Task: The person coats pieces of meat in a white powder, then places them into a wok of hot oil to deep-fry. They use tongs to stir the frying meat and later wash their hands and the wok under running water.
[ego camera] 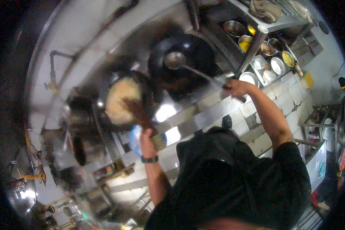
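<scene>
My right hand (238, 88) is closed around the handle of a metal ladle (199, 73). The ladle's bowl sits inside a large dark wok (158, 61); blur hides what it contains. My left hand (147, 143), with a dark band at the wrist, grips a brown, long object (139, 112) that motion blur keeps me from naming. Its far end overlaps pale yellowish contents (122, 89) in a second dark wok (145, 86). Beside and partly behind the left hand is a blue-and-white round dish (136, 141); whether the hand touches it, I cannot tell.
Metal containers of ingredients, including a yellow one (288, 59) and a white one (277, 66), stand at the upper right. A metal post (253, 49) rises beside them. The stove's metal front edge (212, 115) runs before me. Pipework (53, 66) lines the left wall.
</scene>
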A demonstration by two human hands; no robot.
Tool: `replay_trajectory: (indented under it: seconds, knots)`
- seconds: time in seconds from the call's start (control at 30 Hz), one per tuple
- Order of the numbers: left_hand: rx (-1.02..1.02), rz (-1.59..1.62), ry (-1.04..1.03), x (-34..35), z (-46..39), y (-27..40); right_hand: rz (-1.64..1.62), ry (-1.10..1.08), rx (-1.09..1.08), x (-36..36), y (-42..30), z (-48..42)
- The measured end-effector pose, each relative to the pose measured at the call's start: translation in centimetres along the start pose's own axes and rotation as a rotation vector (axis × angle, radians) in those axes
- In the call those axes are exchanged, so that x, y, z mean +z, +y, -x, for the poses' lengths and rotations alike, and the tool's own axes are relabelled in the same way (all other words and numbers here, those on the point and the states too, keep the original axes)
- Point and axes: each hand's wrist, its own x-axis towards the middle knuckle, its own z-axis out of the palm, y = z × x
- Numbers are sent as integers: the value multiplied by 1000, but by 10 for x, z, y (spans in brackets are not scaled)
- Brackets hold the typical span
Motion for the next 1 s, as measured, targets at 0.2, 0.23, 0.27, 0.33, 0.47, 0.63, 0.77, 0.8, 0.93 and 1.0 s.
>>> replay_trajectory:
  seconds: [0.2, 0.23, 0.27, 0.33, 0.47, 0.63, 0.77, 0.8, 0.93, 1.0]
  knots:
    - [83, -284, -152, 117, 2, -17, -1062, -80, -223, 79, 18, -29]
    - [27, -273, -179, 123, 5, -19, -926, 6, -211, 87, 15, -21]
    - [23, -281, -186, 130, 6, -22, -753, 159, -179, 93, 20, -15]
    - [26, -302, -206, 141, 3, -25, -401, 460, -122, 99, 28, -8]
    - [-16, -212, -170, 155, -9, -36, -224, 935, -173, 100, 49, 5]
    - [-103, -36, -228, 186, -23, -45, -294, 946, -75, 102, 71, -4]
    - [-139, -38, -257, 202, -26, -46, -294, 838, -21, 112, 89, -16]
    - [-69, -104, -261, 196, -35, -62, -276, 846, -34, 118, 93, -19]
    - [0, -187, -288, 217, -28, -47, 64, 996, -246, 104, 72, -4]
    - [-31, -144, -314, 224, -28, -52, 105, 924, -437, 79, 16, 14]
